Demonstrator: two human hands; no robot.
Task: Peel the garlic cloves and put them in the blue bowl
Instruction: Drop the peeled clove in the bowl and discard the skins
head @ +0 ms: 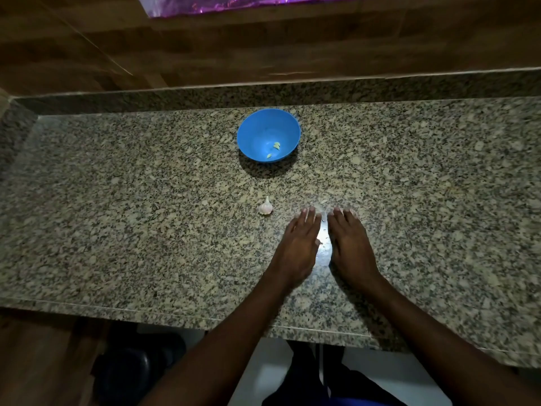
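No readable writing or brand marks on any item in view.

Speckled granite countertop (117, 200) with a raised granite lip along the back and at the left end; wood-grain wall panel (87, 39) behind it. A strip of shiny purple foil (234, 2) shows at the top edge of the view.

Blue bowl (268, 135) sits toward the back centre of the counter, upright, holding two small pale peeled garlic cloves (275, 149) low on its near-right inner wall. A garlic bulb (265, 207), skin on, lies on the counter between bowl and hands, well apart from the bowl, near the left hand's fingertips but not touching.

Left hand (298, 244) and right hand (349, 244) lie flat, palms down, fingers straight, side by side with a narrow gap; neither holds anything.

Counter front edge runs below the forearms. Broad bare granite to the left and right of the hands. A dark rounded object (131, 373), unidentifiable, sits on the floor below.
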